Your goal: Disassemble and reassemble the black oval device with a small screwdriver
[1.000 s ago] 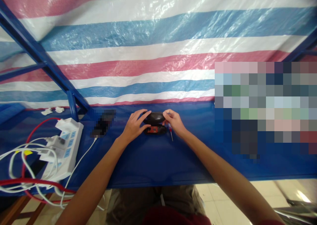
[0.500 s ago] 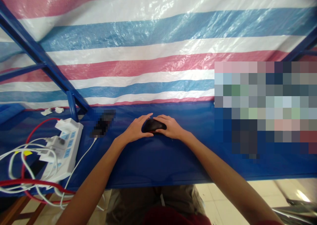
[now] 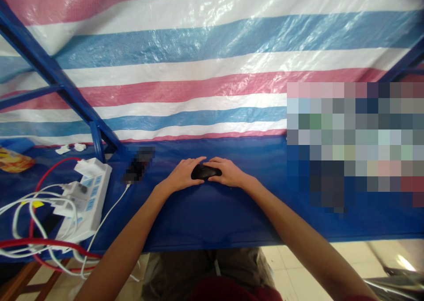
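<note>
A black computer mouse lies crosswise between my two hands, low over the blue table. My left hand holds its left end, the fingers along the far side and the thumb along the near side. Around the right end is my right hand, gripping in the same way, with fingertips on the far edge. The fingers hide both ends of the mouse. Whether it rests on the surface or is slightly lifted, I cannot tell.
On the left, a white power strip carries chargers and tangled white and red cables. A blurred dark device has a white cable attached. An orange-yellow packet shows at the left edge. Blue metal bars frame a striped sheet.
My hands and the mouse have shifted slightly, with the fingers closer around it and the mouse lying flatter. An orange-yellow packet has come into view at the far left.
</note>
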`<state>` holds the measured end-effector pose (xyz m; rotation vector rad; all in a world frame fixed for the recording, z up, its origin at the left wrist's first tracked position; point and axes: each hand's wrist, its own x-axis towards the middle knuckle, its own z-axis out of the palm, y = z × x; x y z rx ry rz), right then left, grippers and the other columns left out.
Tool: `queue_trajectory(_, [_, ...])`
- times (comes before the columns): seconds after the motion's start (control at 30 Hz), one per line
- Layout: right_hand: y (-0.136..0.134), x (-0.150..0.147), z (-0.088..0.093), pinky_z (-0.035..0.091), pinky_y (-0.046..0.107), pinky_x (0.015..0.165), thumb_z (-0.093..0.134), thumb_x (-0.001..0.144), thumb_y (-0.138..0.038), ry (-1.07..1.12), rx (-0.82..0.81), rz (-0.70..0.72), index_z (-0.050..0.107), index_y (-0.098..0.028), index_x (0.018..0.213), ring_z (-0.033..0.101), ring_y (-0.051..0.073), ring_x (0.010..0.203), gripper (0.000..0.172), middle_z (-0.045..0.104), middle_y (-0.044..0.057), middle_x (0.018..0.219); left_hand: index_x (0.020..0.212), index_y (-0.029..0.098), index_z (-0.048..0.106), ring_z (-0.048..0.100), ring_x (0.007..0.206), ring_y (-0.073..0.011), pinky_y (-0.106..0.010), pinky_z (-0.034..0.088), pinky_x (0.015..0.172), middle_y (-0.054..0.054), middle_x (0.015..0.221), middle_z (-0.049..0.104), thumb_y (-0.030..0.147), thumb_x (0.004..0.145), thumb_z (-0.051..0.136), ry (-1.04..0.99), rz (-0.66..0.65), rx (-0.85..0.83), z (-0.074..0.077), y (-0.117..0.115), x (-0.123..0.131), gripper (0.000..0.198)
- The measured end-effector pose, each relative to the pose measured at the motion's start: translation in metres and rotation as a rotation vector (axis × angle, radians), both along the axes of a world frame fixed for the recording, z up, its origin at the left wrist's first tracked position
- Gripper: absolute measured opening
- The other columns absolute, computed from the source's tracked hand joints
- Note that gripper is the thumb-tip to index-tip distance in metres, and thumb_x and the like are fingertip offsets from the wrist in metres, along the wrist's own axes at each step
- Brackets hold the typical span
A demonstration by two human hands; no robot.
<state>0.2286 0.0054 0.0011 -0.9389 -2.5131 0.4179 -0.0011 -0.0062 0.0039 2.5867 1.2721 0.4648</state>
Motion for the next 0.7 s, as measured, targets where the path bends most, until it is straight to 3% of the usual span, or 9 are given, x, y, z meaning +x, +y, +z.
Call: queue_trajectory(0.7, [0.0009, -0.0013, -0.0037, 0.045, 0.039, 0.098, 0.071, 0.078, -0.032, 0.036, -0.024, -0.015, 0.056, -0.023, 0.128, 0.059, 0.025, 0.111, 0.053, 0.060, 0.010, 0.124, 0.139, 0.023, 0.038, 0.053, 0.112, -0.0283, -0.042, 0.040, 0.096, -0.010, 0.132, 0.054, 0.044, 0.076, 0.068, 0.013, 0.023, -0.025, 0.0005, 0.0004, 0.0005, 0.073])
